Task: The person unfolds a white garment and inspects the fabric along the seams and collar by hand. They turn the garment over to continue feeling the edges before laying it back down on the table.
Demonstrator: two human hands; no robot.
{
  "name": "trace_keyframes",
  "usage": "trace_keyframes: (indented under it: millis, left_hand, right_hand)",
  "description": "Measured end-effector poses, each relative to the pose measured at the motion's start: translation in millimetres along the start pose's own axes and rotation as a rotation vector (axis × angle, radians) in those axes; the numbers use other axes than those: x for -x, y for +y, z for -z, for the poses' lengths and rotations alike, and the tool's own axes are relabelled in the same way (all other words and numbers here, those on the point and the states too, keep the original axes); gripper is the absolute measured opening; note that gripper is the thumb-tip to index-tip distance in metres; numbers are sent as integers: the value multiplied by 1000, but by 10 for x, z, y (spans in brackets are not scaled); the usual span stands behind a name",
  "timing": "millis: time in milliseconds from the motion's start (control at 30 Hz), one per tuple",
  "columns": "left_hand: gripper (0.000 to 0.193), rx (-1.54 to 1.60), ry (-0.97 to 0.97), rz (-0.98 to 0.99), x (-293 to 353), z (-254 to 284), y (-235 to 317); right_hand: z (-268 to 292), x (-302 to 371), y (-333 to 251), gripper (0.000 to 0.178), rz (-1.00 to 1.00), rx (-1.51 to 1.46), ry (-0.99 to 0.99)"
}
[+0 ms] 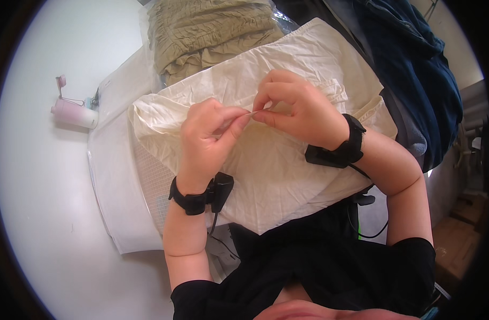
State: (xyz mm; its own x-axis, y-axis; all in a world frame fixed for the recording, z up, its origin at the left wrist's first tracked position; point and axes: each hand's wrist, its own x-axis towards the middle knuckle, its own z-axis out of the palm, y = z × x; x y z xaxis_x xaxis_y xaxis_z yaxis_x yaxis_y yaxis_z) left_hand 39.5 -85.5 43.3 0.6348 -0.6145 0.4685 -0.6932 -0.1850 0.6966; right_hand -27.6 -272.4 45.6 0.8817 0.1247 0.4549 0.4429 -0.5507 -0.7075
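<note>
From where I stand, the left hand [206, 133] and right hand [304, 109] almost meet, each curled into a pinch, the left forearm [187, 229] reaching forward, the right forearm [388, 160] angled inward.

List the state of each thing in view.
Left hand, pinching a thin pale piece, too small to identify
Right hand, pinching at that piece
Cream woven cloth, spread, wrinkled
Khaki gathered fabric, folded, clear plastic around it
Dark blue cloth, creased
Black wrist straps, fastened
Pink-and-white cylindrical bottle, lid unclear

Black short-sleeved top [319, 272], black wrist straps [189, 203], boxy black modules [222, 190], thin black cables [215, 220]
</note>
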Motion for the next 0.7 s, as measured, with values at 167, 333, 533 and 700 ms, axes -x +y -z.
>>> trace_keyframes:
  millis: [167,333,533,700]
  left_hand:
    - [6,-158,40,-28,-21,80,22]
    - [5,-135,121,12,-25,136,12]
    - [7,3,120,56,-12,117,8]
    - [8,67,108,82,3,115,6]
  right_hand:
    - [-95,18,46,11,5,-117,138]
    - [-37,11,-38,8,-237,-226,102]
    - [-27,8,-37,9,-349,-277,40]
    - [27,-13,-80,10,-412,-244,0]
